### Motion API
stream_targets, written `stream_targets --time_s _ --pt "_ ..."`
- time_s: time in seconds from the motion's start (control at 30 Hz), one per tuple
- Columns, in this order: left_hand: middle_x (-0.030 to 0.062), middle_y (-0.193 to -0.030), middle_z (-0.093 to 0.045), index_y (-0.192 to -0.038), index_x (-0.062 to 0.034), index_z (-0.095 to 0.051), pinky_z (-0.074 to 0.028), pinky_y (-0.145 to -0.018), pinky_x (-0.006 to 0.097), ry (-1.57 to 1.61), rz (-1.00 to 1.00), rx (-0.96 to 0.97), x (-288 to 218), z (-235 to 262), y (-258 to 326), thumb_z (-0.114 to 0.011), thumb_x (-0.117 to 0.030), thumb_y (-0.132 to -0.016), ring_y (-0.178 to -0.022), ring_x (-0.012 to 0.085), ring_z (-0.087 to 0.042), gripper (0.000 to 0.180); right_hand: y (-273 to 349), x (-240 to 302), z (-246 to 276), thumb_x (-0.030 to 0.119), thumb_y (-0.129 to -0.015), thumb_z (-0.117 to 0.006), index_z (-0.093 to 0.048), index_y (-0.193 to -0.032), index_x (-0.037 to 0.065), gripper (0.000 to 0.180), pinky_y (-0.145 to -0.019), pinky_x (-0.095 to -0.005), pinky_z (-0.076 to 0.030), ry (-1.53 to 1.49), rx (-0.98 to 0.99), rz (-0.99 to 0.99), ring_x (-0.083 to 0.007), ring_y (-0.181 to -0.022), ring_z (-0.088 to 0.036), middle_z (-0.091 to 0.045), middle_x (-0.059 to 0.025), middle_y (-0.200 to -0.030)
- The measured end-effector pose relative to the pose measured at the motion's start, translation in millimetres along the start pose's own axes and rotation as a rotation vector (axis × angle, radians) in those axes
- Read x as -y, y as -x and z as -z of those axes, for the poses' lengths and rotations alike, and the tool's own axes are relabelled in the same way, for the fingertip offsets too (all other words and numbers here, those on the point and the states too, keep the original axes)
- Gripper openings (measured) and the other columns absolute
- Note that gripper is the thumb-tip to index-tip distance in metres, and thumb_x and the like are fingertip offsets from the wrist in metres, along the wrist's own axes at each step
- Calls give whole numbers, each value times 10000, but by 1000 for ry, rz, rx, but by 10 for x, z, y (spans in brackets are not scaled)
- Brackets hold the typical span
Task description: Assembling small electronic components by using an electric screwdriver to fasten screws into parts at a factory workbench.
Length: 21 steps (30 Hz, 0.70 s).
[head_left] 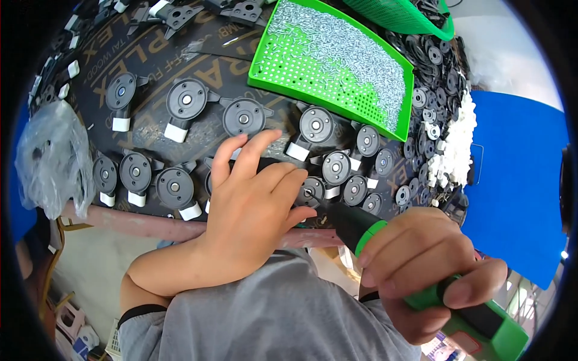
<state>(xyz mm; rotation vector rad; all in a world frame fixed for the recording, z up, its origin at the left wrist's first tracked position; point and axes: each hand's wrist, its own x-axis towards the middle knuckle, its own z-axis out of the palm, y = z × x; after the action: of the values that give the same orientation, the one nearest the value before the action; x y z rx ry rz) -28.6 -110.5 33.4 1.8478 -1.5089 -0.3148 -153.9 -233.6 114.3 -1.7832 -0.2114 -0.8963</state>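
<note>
Hands busy: left hand (253,198) pressed flat over a black round part (310,190) on the worktop (198,48), right hand (421,265) gripping green electric screwdriver (385,240). Imo keep driver straight w/ bit seated, part pinned.

1. A single view, from the person's head, looks steeply down over the grey shirt (271,313) at the tabletop (150,66).
2. It faces forward toward the green tray (283,60), which lies at the far side near the upper edge.
3. It sits close: the hands fill the foreground below the tray.
4. The fisheye bends the tabletop around the tray and darkens the rim.
</note>
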Motion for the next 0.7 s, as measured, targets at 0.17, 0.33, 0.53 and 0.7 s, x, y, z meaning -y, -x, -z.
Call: stream_targets --time_s 0.17,0.33,0.53,0.7 --pt "30 -1023 -679 -1021 -60 -719 -289 -1093 522 -4 14 -3 0 -17 13 -842 -257 -637 -1270 293 -503 449 26 -108 7 164 -963 -612 -392 -1125 53 295 -456 -330 -545 -50 25 -30 -203 -509 -590 -579 -99 -718" --pt "25 -1014 -684 -1014 -66 -725 -288 -1094 513 -16 8 14 -19 -2 -15 -844 -262 -635 -1271 284 -503 443 -60 -42 106 177 -978 -620 -391 -1083 64 276 -463 -339 -529 5 156 -122 -202 -499 -578 -572 -94 -707" --pt "35 -987 -681 -1030 -67 -718 -281 -1085 505 -49 23 51 16 -9 5 -826 -284 -671 -1275 279 -500 433 44 -142 -42 199 -987 -631 -400 -1063 73 273 -469 -349 -521 18 20 -169 -209 -502 -582 -576 -91 -695" --pt "46 -991 -676 -1039 -55 -705 -277 -1067 497 -29 1 70 -19 -1 -17 -815 -291 -696 -1284 282 -496 431 -68 66 208 204 -980 -640 -420 -1093 86 274 -449 -347 -532 -20 89 -154 -219 -563 -641 -588 -88 -710"
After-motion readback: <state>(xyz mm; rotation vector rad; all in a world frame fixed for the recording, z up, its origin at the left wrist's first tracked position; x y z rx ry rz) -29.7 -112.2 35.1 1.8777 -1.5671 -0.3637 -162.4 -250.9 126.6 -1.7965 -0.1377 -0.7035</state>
